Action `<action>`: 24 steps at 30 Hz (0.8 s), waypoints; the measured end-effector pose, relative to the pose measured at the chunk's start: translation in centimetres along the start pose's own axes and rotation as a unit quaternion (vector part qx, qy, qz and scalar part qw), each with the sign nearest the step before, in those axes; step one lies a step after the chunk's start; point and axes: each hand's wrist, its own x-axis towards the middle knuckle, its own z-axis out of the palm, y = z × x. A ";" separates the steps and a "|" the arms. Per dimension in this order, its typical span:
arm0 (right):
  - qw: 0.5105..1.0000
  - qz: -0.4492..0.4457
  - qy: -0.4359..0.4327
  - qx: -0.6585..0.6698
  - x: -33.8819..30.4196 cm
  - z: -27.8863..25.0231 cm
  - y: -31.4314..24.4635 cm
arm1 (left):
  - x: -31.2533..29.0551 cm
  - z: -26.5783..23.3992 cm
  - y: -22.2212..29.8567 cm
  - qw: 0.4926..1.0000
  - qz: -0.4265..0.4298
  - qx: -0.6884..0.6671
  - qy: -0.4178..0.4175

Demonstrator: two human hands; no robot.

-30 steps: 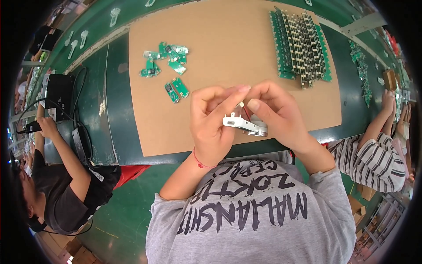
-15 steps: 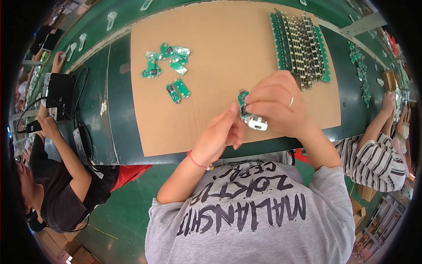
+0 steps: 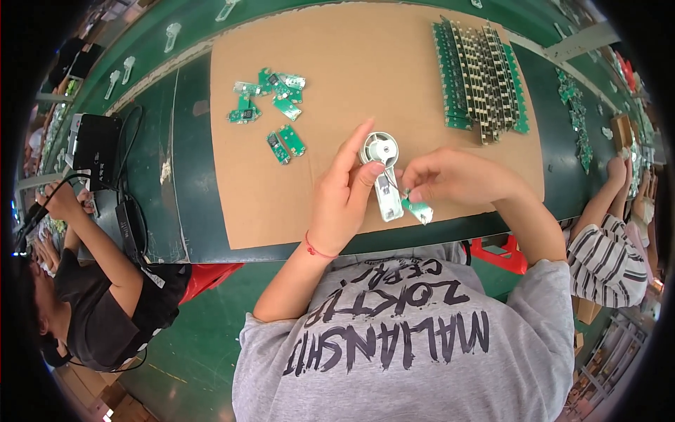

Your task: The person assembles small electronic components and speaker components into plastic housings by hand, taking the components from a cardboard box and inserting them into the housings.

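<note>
A small white handheld fan (image 3: pixel 389 191), its round blade housing at the far end and its handle pointing toward me, is held in my left hand (image 3: pixel 339 193). The thumb presses near the neck, and the fingers stretch along the left side. The handle's hollow inside faces up. My right hand (image 3: pixel 460 177) pinches a small green circuit board (image 3: pixel 420 209) just right of the handle. A thin dark wire (image 3: pixel 394 184) runs between the fan and the board. Part of the board is hidden beneath the right fingertips.
On the cardboard sheet (image 3: pixel 337 63) lie a loose group of green circuit boards (image 3: pixel 285 105) at left and stacked board panels (image 3: pixel 485 81) at right. A black box (image 3: pixel 96 151) with cables stands left. Co-workers sit on both sides. More fan parts (image 3: pixel 171 36) lie beyond.
The fan has been turned so its blade housing and open handle face up, now in my left hand. My right hand has shifted from the fan to the board, at the handle's right.
</note>
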 end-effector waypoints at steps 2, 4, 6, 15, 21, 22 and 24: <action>0.986 0.041 -0.049 0.151 0.0 0.4 -0.2 | 0.0 0.0 0.3 0.992 0.035 -0.121 -0.017; 0.988 0.030 -0.021 0.153 0.1 0.7 0.6 | 0.0 0.0 0.6 0.992 0.047 -0.119 0.018; 0.988 0.018 0.009 0.156 0.2 0.6 0.8 | 0.3 -0.4 0.5 0.994 0.103 0.009 0.025; 0.945 -0.037 0.022 0.325 0.3 1.8 0.7 | 0.7 -0.7 -0.5 0.988 0.135 0.073 -0.029; 0.918 -0.134 0.211 0.309 1.0 4.3 0.7 | 0.6 0.4 0.1 0.995 0.072 -0.072 0.015; 0.929 -0.124 0.234 0.259 1.0 4.3 0.6 | 0.6 0.6 0.0 0.994 0.078 -0.071 0.035; 0.937 -0.113 0.256 0.209 1.2 4.3 0.6 | 0.6 0.7 -0.1 0.993 0.083 -0.070 0.055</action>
